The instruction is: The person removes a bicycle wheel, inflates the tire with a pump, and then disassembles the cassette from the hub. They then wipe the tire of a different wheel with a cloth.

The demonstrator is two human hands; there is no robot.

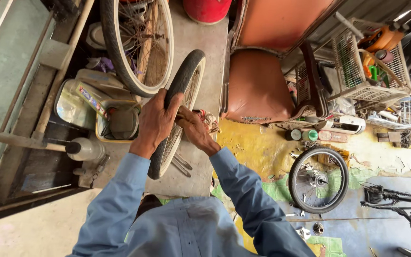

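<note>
Head view: left hand (pixel 155 119) is wrapped over the top of the tyre (pixel 179 90) on the wheel (pixel 174 128), fingers closed round the tread, thumb side toward the rim. Right hand (pixel 193 127) is pressed against the wheel's far side just below the left, fingers curled shut on a rag (pixel 209 121) that bunches out past the knuckles.

Wheel stands on edge on the bench (pixel 205 57), leaning slightly, bottom near the bench's front edge. Tyre looks seated round the whole visible rim, so mounting seems done or close to it; judging from the rag, what's in hand looks like wiping or working the bead at that one spot. Can't tell if the bead is fully home under the hands.

Grip vs. thing: both hands meet at the upper third of the wheel, one each side of the rim, lower part unsupported.

Around: bigger wheel (pixel 136 45) upright just behind, touching or nearly so. Small wheel (pixel 318 179) flat on the floor, well apart. Orange seat (pixel 255 88) right of the bench. Wire basket (pixel 367 62) with bottles farther right.
</note>
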